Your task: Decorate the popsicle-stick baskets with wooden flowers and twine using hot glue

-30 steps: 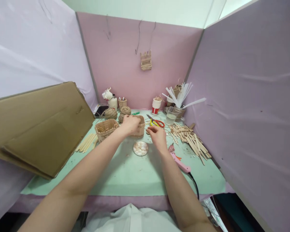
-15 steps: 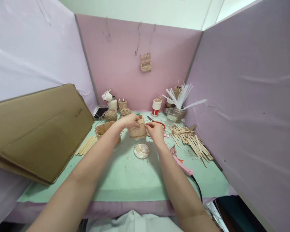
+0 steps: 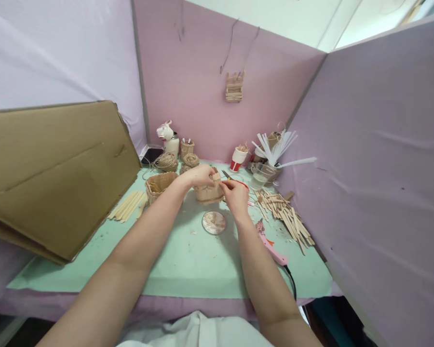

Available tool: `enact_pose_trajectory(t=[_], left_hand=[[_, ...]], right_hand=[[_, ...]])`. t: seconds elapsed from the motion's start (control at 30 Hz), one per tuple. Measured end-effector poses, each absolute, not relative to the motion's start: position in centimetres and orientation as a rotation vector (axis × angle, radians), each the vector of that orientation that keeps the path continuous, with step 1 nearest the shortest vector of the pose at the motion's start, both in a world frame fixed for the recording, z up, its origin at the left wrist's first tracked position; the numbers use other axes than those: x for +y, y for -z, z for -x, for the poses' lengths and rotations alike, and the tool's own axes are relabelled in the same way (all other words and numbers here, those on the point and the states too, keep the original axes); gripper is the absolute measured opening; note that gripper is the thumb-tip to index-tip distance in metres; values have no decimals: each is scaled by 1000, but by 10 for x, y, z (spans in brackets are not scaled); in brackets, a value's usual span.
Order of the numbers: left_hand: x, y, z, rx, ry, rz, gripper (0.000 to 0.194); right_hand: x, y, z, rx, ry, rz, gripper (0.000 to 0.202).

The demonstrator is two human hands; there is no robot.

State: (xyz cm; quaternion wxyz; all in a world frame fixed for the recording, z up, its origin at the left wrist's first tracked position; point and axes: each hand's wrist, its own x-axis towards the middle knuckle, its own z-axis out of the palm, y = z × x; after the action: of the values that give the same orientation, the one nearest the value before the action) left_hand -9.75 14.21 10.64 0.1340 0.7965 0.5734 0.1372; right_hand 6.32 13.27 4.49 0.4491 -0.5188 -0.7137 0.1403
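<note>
- Left hand (image 3: 200,175): fingers curled closed over the upper rim of the small tan box (image 3: 208,194), gripping it.
- Right hand (image 3: 236,196): fingertips drawn close together at the box's right edge; whether they pinch anything cannot be told.
- Small tan box: between the two hands, just beyond the round disc (image 3: 214,222), which lies on the green-covered tabletop (image 3: 188,270).
- Open basket (image 3: 153,189): left of the box, partly hidden by the left forearm.
- Red-handled scissors (image 3: 226,175): behind the right hand.
- Pink corded tool (image 3: 275,250) and loose wooden sticks (image 3: 292,219): to the right.
</note>
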Motion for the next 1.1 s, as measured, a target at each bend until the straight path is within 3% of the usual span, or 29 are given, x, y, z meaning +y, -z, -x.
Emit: enact_pose_trajectory(t=[0.47, 0.8, 1.1], left_hand=[[141, -106, 95, 1587, -461, -2332, 17], [135, -113, 108, 1329, -575, -1953, 26], [119, -127, 109, 1298, -611, -1872, 25]], right_hand=[[128, -40, -58, -1778, -156, 1256, 23], [122, -45, -58, -1741, -74, 1072, 21], [118, -61, -79, -1535, -534, 982, 24]])
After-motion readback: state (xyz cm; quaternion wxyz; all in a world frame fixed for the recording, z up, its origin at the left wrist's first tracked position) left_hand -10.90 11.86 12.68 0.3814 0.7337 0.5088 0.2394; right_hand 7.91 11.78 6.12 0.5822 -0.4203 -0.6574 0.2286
